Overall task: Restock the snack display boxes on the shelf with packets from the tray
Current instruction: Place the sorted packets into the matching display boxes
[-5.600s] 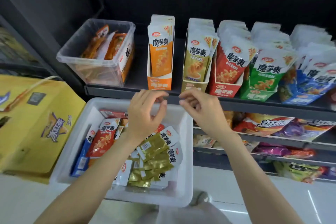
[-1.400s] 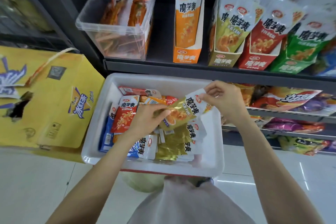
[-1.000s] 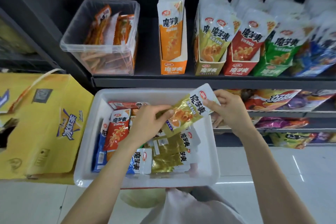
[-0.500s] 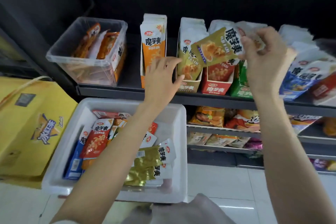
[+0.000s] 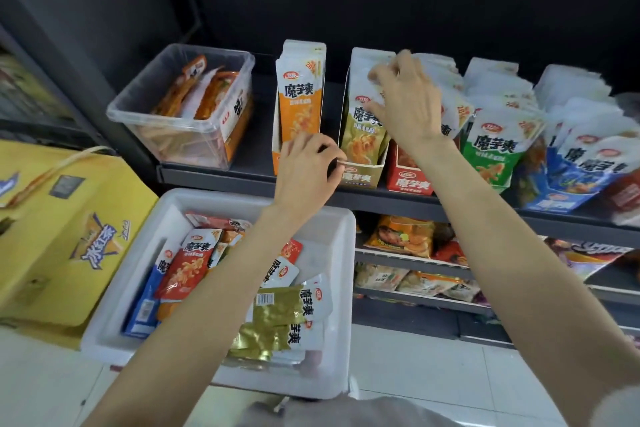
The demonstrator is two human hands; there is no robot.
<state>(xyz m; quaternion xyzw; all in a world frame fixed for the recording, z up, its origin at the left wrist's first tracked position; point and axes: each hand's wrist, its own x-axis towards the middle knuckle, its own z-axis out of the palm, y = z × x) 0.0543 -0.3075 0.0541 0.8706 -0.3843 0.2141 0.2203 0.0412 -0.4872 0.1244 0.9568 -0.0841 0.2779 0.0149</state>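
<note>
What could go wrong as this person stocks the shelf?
The right hand is working a packet into the olive box, which already looks full, so packets could crumple or spill. The left hand only steadies the box front. The neighbouring packets lean and might topple if bumped.

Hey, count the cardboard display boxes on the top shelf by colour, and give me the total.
Orange box: 1
Olive box: 1
Red box: 1
Green box: 1
Blue box: 1
Total: 5 in view; the right edge is blurred.
</note>
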